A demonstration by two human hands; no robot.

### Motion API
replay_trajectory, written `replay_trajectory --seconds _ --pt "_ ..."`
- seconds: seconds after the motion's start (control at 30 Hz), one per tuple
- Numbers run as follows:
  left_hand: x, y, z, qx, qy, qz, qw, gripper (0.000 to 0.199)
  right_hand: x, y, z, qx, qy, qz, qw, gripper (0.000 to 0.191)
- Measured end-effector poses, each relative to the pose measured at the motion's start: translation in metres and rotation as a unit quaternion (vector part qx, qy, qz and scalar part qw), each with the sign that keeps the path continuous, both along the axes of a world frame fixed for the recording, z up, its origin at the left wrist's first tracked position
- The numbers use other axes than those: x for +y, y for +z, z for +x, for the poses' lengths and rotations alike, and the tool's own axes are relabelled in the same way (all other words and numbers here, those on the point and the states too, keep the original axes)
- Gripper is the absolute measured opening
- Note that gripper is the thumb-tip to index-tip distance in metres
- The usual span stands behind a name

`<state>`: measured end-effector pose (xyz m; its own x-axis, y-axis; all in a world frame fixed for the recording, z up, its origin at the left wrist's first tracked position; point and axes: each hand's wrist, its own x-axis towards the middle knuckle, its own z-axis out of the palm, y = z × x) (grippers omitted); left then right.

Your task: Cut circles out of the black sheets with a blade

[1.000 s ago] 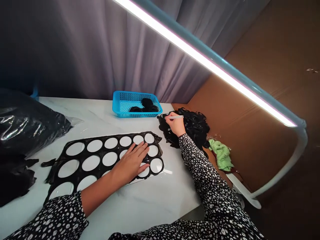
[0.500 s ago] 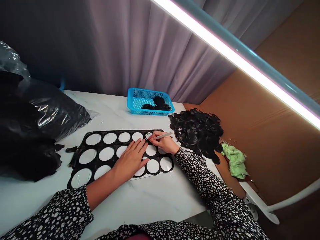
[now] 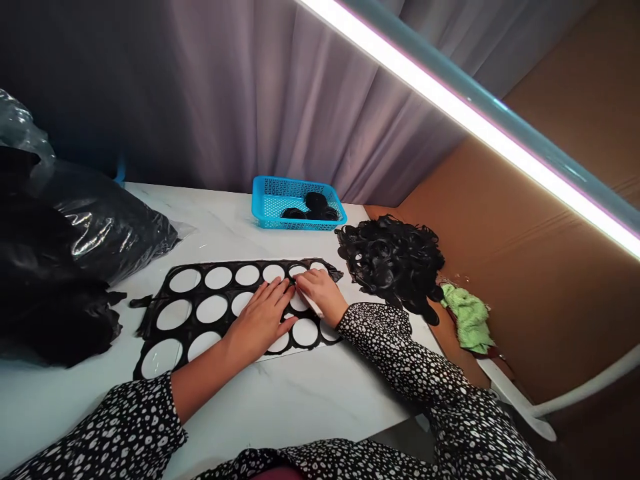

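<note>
A thin black sheet [image 3: 193, 295] with rows of large round holes lies flat on the white marbled table [image 3: 310, 393]. My left hand [image 3: 263, 317] rests on its middle, fingers stretched out, pressing it with nothing held. To the right, my right hand [image 3: 324, 293] is closed on a slim white pen-like tool [image 3: 311, 303], its shaft slanting back under the palm. The tool's tip is hidden by my fingers, close to the rim of a hole in the far row and beside my left fingertips.
A blue basket [image 3: 257, 207] with black round pieces [image 3: 316, 201] stands behind the sheet. Right of it lies a heap of black scraps [image 3: 390, 263], then a green cloth [image 3: 467, 320]. A bulky black bag [image 3: 105, 213] fills the left side. A bright tube lamp [image 3: 450, 110] crosses overhead.
My right hand has turned, moving slightly nearer to me and left; the tool's shaft now slants toward me instead of out to the right. My left hand has stayed in place.
</note>
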<state>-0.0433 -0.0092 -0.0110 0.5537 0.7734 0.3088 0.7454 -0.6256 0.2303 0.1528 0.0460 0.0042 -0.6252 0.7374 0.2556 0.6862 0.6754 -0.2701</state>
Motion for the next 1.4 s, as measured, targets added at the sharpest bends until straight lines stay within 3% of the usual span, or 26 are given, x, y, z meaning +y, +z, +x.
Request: replay_trajectory --seconds 0.1,0.17,0.27,0.33,0.43,0.57,0.67,0.77,0.97,1.4 --pt "0.001 -0.001 -0.001 -0.006 0.001 0.01 1.0 0.048 0.032 0.003 0.016 0.023 -0.108 0.031 0.993 0.013" --pt "0.002 0.0 -0.002 -0.006 -0.002 0.008 1.0 0.048 0.059 0.013 0.035 0.105 -0.217 0.044 0.969 0.014" --pt "0.003 0.006 -0.005 0.0 -0.01 -0.005 1.0 0.049 0.083 0.03 0.063 0.224 -0.29 0.05 0.929 0.012" --pt "0.0 0.011 -0.008 -0.001 -0.015 -0.007 1.0 0.05 0.077 0.039 0.069 0.263 -0.281 0.031 0.922 0.015" --pt "-0.013 0.015 -0.014 -0.007 -0.037 -0.001 0.999 0.046 0.042 0.041 0.056 0.288 -0.206 -0.072 0.932 0.019" --pt "-0.034 0.012 -0.02 0.014 -0.065 0.0 0.998 0.042 -0.017 0.03 0.023 0.284 -0.09 -0.23 0.926 0.017" --pt "-0.041 0.01 -0.02 0.026 -0.062 -0.008 0.998 0.046 -0.042 0.021 0.008 0.281 -0.055 -0.276 0.917 0.018" --pt "-0.041 0.01 -0.018 0.027 -0.049 -0.02 0.998 0.052 -0.049 0.018 0.006 0.266 -0.06 -0.261 0.926 0.017" --pt "-0.04 0.009 -0.012 0.036 -0.037 -0.018 0.999 0.046 -0.05 0.02 0.011 0.189 -0.093 -0.156 0.965 0.014" --pt "-0.04 0.008 -0.01 0.029 -0.037 -0.003 0.999 0.043 -0.055 0.014 0.009 0.226 -0.065 -0.21 0.949 0.011"
